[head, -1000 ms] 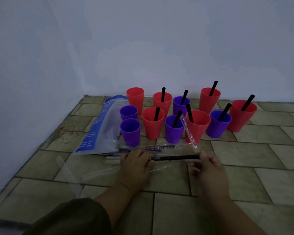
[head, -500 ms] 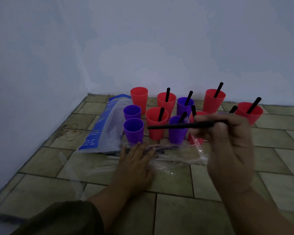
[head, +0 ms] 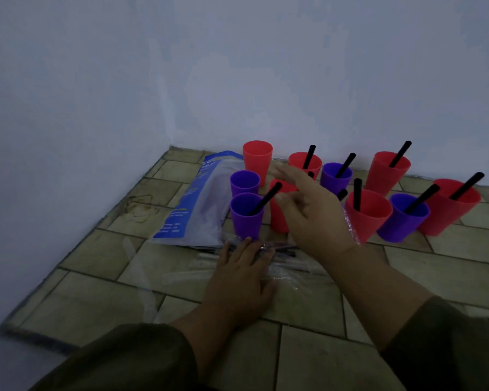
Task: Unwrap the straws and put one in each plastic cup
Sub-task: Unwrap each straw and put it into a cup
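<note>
Several red and purple plastic cups stand on the tiled floor by the wall. The near-left purple cup point(head: 247, 214) holds a black straw point(head: 266, 198) that leans right. My right hand point(head: 308, 210) hovers just right of that straw, fingers apart and holding nothing. My left hand point(head: 242, 280) lies flat, fingers spread, on clear wrappers and wrapped straws point(head: 283, 251). The purple cup behind point(head: 244, 182) and the back-left red cup point(head: 257, 160) show no straw. The other cups each hold a black straw; one red cup point(head: 278, 215) is partly hidden by my right hand.
A blue and clear straw bag point(head: 201, 201) lies left of the cups. Empty clear wrappers point(head: 147, 280) are scattered on the floor at the left. Walls meet in a corner close behind the cups.
My right hand carried the unwrapped black straw from the floor up and left, let it go in the near-left purple cup, and now stands open beside it. My left hand stayed on the wrappers.
</note>
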